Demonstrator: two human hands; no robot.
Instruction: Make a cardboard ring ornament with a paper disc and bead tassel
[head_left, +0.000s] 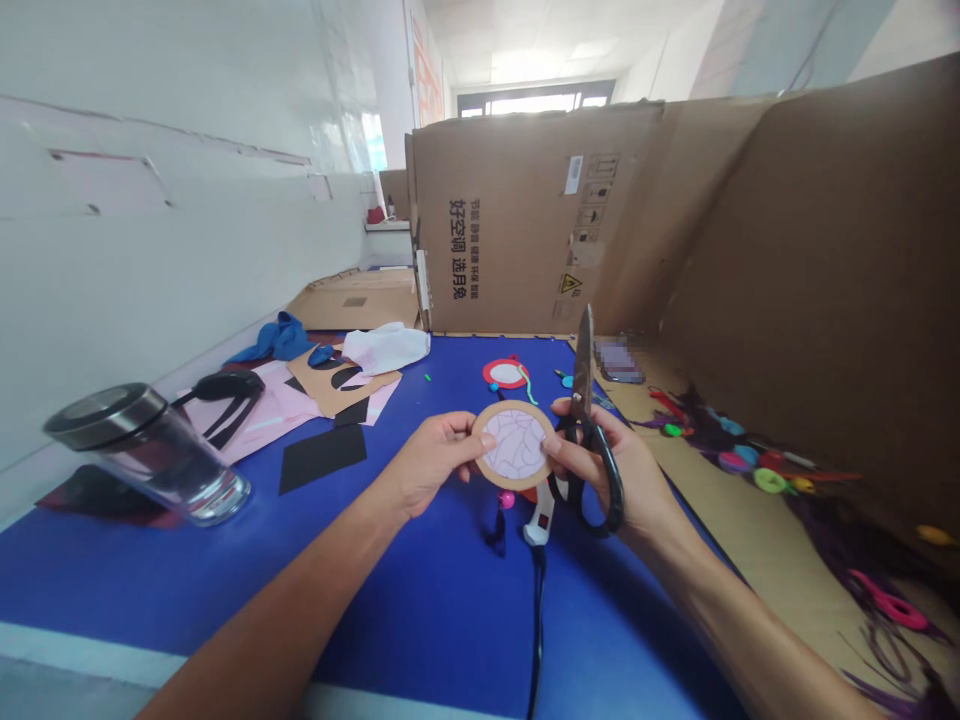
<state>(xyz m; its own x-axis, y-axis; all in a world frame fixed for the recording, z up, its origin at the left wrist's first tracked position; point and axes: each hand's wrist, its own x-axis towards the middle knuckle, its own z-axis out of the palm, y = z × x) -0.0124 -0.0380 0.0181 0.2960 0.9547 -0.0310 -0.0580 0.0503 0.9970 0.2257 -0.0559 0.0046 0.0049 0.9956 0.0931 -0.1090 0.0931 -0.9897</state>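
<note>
Far left on the blue worktop [420, 620]: a glass jar with a metal lid [146, 450], lying tilted. Behind it, pink sheets [274, 410], black offcuts [322, 458] and a brown card piece [337, 385], with blue cloth [274, 340] and a white cloth [386, 347] further back.

Centre, raised above the worktop: left hand [427, 465], grip closed in a pinch on the left edge of a round card disc [514, 443], thumb on the front face, fingers behind. Disc upright and facing the camera, tan rim around a pale patterned middle. Right edge of the disc touched by the thumb and fingertips of the right hand [622, 475]. Same hand's grip curled shut around the black handles of scissors [585, 420], blades together and pointing straight up just beside the disc.

Below the hands: a white glue gun [540, 520] with a black cord. Behind: a red-rimmed disc [506, 374] flat on the worktop.

Right: bright plastic rings [769, 480] and dark purple strands scattered on a cardboard sheet [750, 540], cardboard walls [825, 290] standing behind.
</note>
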